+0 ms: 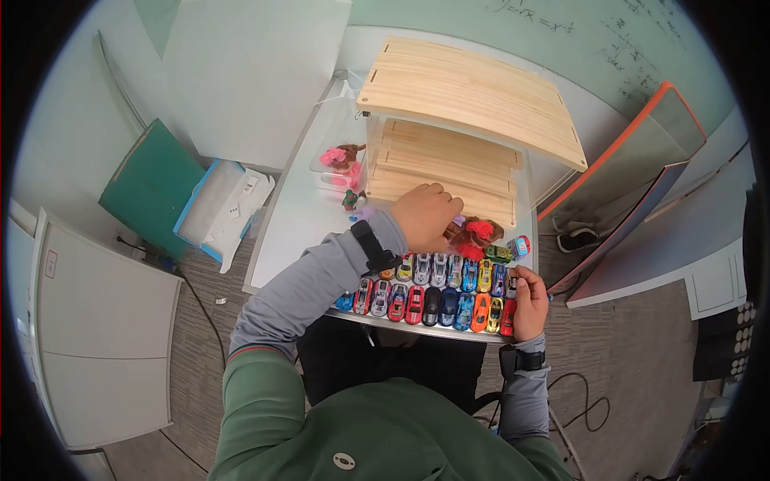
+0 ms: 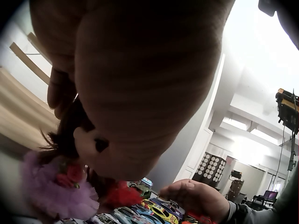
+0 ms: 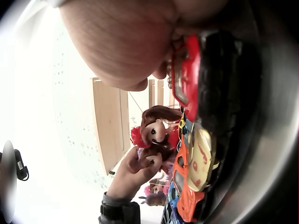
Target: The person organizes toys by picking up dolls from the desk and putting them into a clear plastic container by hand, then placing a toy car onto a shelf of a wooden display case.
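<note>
We see the left hand closed around a small doll with brown hair, just in front of the wooden shelf, at the far edge of the toy car rows. A second doll in a purple skirt is just beside it. The right hand rests on the right end of the rows, its fingers curled on a red car. More dolls lie to the left of the shelf.
</note>
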Motion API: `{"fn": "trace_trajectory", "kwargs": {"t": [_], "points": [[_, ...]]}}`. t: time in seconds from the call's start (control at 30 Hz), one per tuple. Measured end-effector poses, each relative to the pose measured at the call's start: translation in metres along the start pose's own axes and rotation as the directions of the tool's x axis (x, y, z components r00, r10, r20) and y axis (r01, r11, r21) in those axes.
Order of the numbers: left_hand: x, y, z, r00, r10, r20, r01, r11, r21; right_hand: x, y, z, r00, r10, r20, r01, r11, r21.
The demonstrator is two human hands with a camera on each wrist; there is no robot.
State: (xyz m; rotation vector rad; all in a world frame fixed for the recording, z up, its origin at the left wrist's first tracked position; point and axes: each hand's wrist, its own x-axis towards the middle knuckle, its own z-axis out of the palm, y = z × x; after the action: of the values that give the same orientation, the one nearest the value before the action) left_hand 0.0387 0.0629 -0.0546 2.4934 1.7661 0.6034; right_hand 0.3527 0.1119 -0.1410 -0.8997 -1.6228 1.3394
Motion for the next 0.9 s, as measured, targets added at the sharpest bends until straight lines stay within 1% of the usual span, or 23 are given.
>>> {"fn": "trace_trajectory", "kwargs": {"t": [0.03,0.1,0.13,0.27,0.33,0.4,0.43,0.47,0.53,0.57,0.63,0.67,0.73,0.77,0.83,0.9], "points": [[0.0,0.0,-0.002,1.0,-0.002,-0.004,0.002,1.0,0.001,0.0,0.002,0.0,1.0,0.0,-0.003,0.0,1.0,0.01],[-0.003,0.001,-0.009,0.997,0.01,-0.073,-0.012,0.999,-0.036,0.0,0.001,-0.001,1.0,-0.001,-0.006,0.001,1.0,0.017],[-0.004,0.002,-0.015,0.997,0.012,-0.074,-0.015,0.999,-0.037,0.0,0.0,0.0,1.0,-0.007,-0.007,0.007,1.0,-0.006],[-0.013,0.006,-0.046,0.99,-0.042,-0.136,0.027,0.993,-0.111,0.0,-0.005,0.002,1.0,-0.01,-0.006,0.01,0.999,-0.031],[-0.02,0.008,-0.059,0.985,-0.072,-0.158,0.052,0.99,-0.131,-0.001,-0.005,0.003,1.0,0.0,-0.003,0.0,1.0,-0.009],[-0.028,0.009,-0.076,0.966,-0.07,-0.251,0.033,0.989,-0.148,-0.001,-0.005,0.003,1.0,0.008,-0.006,-0.008,1.0,0.013],[-0.034,0.016,-0.09,0.965,-0.136,-0.226,0.096,0.979,-0.179,-0.001,-0.006,0.003,1.0,0.007,-0.007,-0.007,1.0,0.009],[-0.04,0.017,-0.099,0.965,-0.135,-0.224,0.095,0.979,-0.178,-0.001,-0.006,0.003,1.0,0.005,-0.008,-0.005,1.0,0.006],[-0.054,0.018,-0.115,0.952,-0.184,-0.246,0.105,0.947,-0.302,-0.001,-0.004,0.001,1.0,0.005,-0.01,-0.005,1.0,0.0],[-0.062,0.022,-0.126,0.952,-0.184,-0.244,0.106,0.948,-0.301,0.0,-0.003,0.001,1.0,0.003,-0.01,-0.003,1.0,-0.007],[-0.083,0.026,-0.147,0.913,-0.334,-0.236,0.233,0.899,-0.371,-0.001,-0.006,0.002,1.0,0.003,-0.005,-0.003,1.0,0.005],[-0.099,0.012,-0.151,0.881,-0.365,-0.301,0.233,0.889,-0.394,-0.001,-0.007,0.003,1.0,0.0,-0.002,0.0,1.0,0.018],[-0.111,0.001,-0.168,0.844,-0.437,-0.31,0.354,0.889,-0.289,-0.001,-0.007,0.003,1.0,0.008,-0.007,-0.008,1.0,0.023],[-0.115,-0.009,-0.173,0.844,-0.438,-0.31,0.356,0.889,-0.288,-0.001,-0.007,0.003,1.0,0.015,-0.01,-0.015,1.0,0.026],[-0.118,-0.035,-0.178,0.776,-0.537,-0.33,0.492,0.843,-0.215,0.0,-0.003,0.002,1.0,0.007,-0.007,-0.007,1.0,0.026],[-0.114,-0.061,-0.178,0.769,-0.537,-0.346,0.485,0.843,-0.231,-0.001,-0.003,0.002,1.0,-0.004,-0.004,0.004,1.0,0.023]]}}
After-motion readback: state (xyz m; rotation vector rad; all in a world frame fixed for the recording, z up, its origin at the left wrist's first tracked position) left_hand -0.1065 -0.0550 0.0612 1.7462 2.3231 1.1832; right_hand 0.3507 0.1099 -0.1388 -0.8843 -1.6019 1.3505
